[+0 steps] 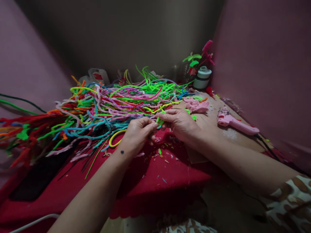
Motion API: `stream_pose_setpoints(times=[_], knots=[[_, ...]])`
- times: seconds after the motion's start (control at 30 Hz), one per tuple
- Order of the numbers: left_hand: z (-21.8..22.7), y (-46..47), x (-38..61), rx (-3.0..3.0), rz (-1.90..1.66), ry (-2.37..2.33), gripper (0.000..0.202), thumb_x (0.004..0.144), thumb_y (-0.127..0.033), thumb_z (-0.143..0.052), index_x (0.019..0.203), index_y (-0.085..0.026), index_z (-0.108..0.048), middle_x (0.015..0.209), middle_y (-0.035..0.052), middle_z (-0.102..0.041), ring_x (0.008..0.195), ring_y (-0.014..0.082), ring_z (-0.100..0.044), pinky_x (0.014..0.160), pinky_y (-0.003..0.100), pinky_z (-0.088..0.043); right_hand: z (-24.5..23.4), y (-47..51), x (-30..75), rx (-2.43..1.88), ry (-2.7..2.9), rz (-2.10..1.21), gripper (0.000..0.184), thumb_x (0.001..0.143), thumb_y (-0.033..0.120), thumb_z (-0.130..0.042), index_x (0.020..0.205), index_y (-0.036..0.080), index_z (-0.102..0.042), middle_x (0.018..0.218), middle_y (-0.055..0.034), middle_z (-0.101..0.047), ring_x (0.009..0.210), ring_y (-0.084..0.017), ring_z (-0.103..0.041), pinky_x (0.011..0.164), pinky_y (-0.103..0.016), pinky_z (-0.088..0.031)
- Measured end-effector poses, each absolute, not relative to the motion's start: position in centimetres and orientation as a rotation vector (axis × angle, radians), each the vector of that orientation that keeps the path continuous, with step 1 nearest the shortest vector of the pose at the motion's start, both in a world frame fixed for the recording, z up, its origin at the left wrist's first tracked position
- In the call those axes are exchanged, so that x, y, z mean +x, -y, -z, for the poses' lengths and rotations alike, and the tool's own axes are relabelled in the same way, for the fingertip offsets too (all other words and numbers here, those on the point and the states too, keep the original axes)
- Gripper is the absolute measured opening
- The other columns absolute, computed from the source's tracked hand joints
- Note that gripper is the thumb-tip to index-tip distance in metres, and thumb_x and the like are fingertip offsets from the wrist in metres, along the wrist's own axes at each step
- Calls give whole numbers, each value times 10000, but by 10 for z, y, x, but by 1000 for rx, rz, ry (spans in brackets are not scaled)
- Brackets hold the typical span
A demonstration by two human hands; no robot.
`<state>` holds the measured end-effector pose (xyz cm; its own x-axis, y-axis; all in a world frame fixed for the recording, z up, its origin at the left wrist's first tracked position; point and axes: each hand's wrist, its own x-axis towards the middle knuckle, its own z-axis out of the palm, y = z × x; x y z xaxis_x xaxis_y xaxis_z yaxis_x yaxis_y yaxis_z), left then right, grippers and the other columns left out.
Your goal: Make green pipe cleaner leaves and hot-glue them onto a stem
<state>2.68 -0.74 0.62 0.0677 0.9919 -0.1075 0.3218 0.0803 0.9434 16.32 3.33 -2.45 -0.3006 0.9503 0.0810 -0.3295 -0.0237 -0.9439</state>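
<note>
Between my two hands is a short bright green pipe cleaner (158, 121), pinched close to the front of a large heap. My left hand (139, 132) has its thumb and fingers closed at the green piece's left side. From the right, my right hand (181, 124) grips the same piece between thumb and forefinger. The fingers hide part of its shape. Behind the hands spreads a tangled pile of pipe cleaners (126, 100) in green, pink, red, blue and yellow. Small green and pale scraps (159, 151) lie on the red cloth below.
A pink hot glue gun (236, 124) with a black cord rests on a brown board (210, 136) at the right. Behind it stand a white lidded jar (202, 77) and pipe-cleaner flowers (207, 53). A black flat object (40, 178) lies left on the red tablecloth (85, 194).
</note>
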Motion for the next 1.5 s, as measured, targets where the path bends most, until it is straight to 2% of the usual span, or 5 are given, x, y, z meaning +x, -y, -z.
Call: stream_pose_setpoints(times=[0.77,0.97,1.1,1.3,1.5], knots=[[4,0,12,1137,-871,-1085,227,667,-301,-671,635,-148,-506,463,-22,-554,330,105,-496,314,208,-403,27,-31,159,-609,1163,-1739,182,632,239,-726,583,115,-601,522,17,-549,492,-70,-485,524,-229,-367],[2,-3,7,1272,-896,-1236,223,633,-292,-708,636,-126,-558,518,-10,-565,438,79,-502,425,180,-383,30,-29,157,-681,1147,-1770,171,613,225,-729,592,132,-587,515,35,-528,460,-63,-458,466,-214,-359],[-5,-1,5,1420,-1064,-1175,281,632,-244,-717,881,-149,-629,768,2,-631,676,103,-566,616,199,-433,27,-26,158,-783,1238,-1674,160,646,257,-695,603,144,-588,469,46,-509,385,-57,-426,381,-198,-334],[-3,0,4,1469,-1131,-1215,197,690,-278,-662,835,-147,-688,595,-24,-569,513,70,-451,498,192,-345,21,-20,158,-836,1295,-1728,176,642,286,-704,661,125,-633,478,19,-555,373,-70,-481,342,-182,-357],[-6,1,8,1523,-1169,-1228,203,685,-280,-664,853,-168,-681,616,-36,-583,525,70,-471,509,186,-364,16,-19,159,-840,1296,-1807,150,665,256,-667,650,114,-621,426,3,-559,357,-80,-496,345,-172,-369]])
